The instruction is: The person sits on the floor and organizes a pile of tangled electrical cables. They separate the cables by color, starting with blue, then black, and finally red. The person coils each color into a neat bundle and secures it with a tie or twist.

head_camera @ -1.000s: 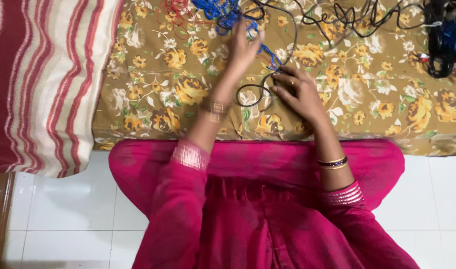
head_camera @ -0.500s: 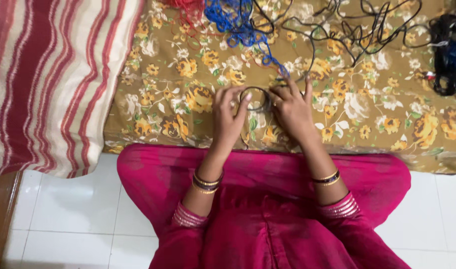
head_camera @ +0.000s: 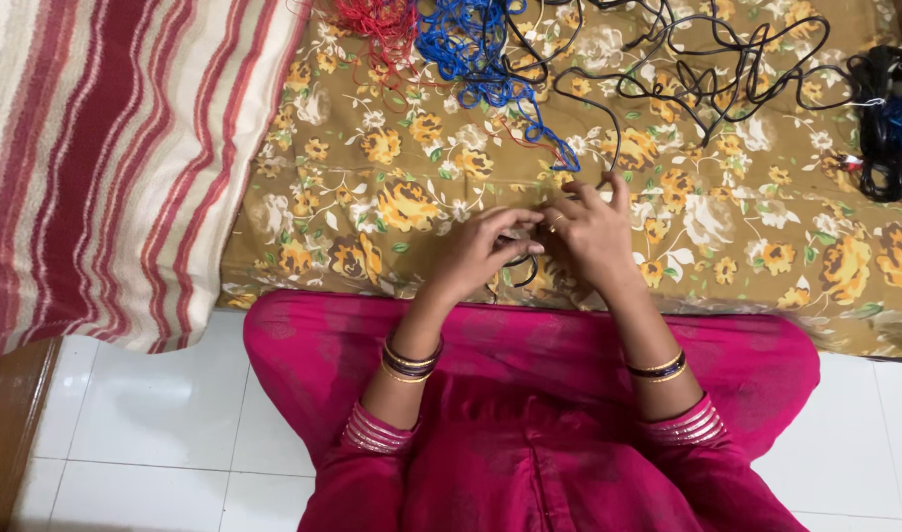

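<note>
My left hand (head_camera: 483, 251) and my right hand (head_camera: 589, 232) meet over the floral bedsheet (head_camera: 746, 227), fingertips together. Between them I pinch a small coil of black cable (head_camera: 523, 264), part of it showing below my left fingers. The cable's free length (head_camera: 613, 133) runs up from my right hand to a tangle of black cables (head_camera: 707, 59) at the top. A blue wire (head_camera: 481, 54) trails from its heap down to just above my right hand. A red wire bundle (head_camera: 377, 22) lies beside the blue heap.
A red and cream striped blanket (head_camera: 106, 158) covers the left. A bundled black and blue cable pile (head_camera: 889, 118) sits at the right edge. My pink-clothed legs (head_camera: 530, 394) are below the sheet, on white floor tiles (head_camera: 146, 424).
My left hand came down from the blue wire heap to join the right. The open black loop held between the hands has been drawn into a smaller coil under my fingers.
</note>
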